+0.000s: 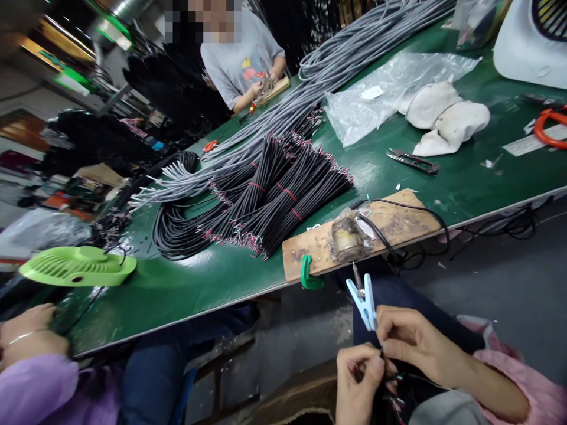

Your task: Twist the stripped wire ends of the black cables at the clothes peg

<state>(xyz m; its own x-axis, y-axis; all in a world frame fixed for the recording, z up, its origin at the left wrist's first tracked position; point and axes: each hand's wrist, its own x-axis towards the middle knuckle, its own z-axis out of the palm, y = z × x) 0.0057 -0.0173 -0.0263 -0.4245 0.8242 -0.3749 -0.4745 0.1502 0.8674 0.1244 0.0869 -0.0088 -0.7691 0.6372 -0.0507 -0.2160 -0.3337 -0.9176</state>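
My left hand (pixel 361 383) is closed, thumb and fingers pinched together around a thin dark cable with red and white wire ends. Just above and to the right, my right hand (pixel 411 342) is pinched at the upper part of the same cable. A light blue clothespin (pixel 365 306) stands at my right fingertips, its handle ends pointing up. Behind it shows a slim metal piece with a pointed tip (pixel 358 276), close to the table edge. Whether the clothespin grips the cable is hidden by my fingers.
A wooden board (pixel 398 221) with a crusty yellowish lump (pixel 348 239) sits at the green table's edge, beside a green clamp (pixel 310 274). Beyond lie black cable bundles (pixel 283 189), grey cables (pixel 266 118), snips (pixel 414 161) and white gloves (pixel 447 115). Two other people sit nearby.
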